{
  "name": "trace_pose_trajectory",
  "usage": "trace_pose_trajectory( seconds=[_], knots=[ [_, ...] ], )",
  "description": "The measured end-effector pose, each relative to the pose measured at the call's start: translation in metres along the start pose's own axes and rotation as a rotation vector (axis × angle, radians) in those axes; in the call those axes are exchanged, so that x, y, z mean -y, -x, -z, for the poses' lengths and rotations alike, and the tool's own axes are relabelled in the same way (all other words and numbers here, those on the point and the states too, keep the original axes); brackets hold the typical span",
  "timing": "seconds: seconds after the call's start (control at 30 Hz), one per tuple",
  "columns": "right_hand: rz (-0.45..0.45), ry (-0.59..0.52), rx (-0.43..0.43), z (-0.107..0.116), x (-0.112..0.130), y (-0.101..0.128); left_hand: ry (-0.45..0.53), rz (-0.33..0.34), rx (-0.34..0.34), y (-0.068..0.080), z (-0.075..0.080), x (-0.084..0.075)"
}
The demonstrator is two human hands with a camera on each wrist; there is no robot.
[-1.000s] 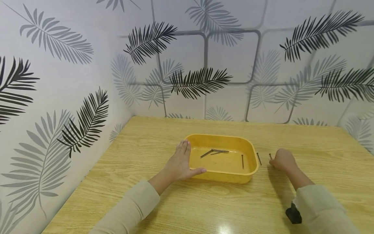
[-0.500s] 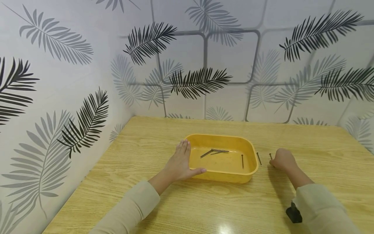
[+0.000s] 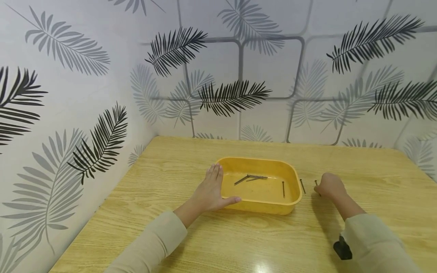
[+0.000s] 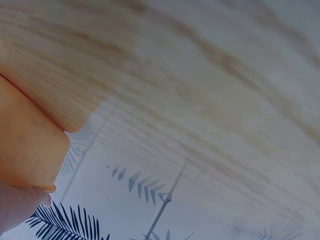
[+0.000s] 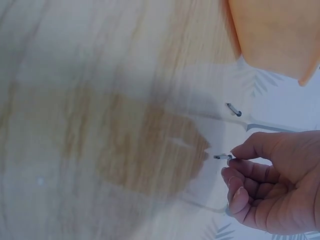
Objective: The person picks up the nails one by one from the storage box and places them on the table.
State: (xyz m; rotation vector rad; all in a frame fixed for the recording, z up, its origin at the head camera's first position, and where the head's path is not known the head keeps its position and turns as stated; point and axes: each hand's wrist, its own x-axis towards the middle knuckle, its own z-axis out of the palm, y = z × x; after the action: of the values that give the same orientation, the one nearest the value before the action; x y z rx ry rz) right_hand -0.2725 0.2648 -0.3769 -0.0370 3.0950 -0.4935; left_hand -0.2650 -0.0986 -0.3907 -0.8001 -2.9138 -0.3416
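Observation:
A yellow plastic tray (image 3: 259, 206) stands on the wooden table, with several dark nails (image 3: 256, 177) in a loose cluster inside and a single nail (image 3: 283, 189) near its right end. My left hand (image 3: 209, 191) rests against the tray's left end, fingers straight along the side and thumb over the front rim. To the right of the tray, my right hand (image 3: 330, 186) pinches a nail (image 5: 221, 157) between thumb and index finger; the other fingers are curled. Between tray and hand another nail (image 3: 302, 186) lies on the table.
The wood-grain table (image 3: 191, 242) reaches back to a wall (image 3: 218, 68) patterned with leaves. A small black object (image 3: 342, 249) sits under the right wrist by the sleeve (image 3: 372, 235). The tray's wall (image 5: 272, 35) also shows in the right wrist view.

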Motion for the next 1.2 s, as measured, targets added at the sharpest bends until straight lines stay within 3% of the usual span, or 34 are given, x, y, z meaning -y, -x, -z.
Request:
trace_pose_trajectory(
  seconds=[0.33,0.93,1.2],
  knots=[
    [0.010,0.017,-0.066,0.009,0.009,0.000,0.010,0.001,0.008,0.001,0.001,-0.001],
    [-0.054,-0.028,-0.063,0.019,0.036,-0.004,-0.008,0.008,0.009,0.001,0.001,-0.001],
    [-0.012,-0.065,-0.121,0.020,0.049,-0.006,0.012,0.006,-0.001,-0.001,-0.001,0.000]
  ],
)
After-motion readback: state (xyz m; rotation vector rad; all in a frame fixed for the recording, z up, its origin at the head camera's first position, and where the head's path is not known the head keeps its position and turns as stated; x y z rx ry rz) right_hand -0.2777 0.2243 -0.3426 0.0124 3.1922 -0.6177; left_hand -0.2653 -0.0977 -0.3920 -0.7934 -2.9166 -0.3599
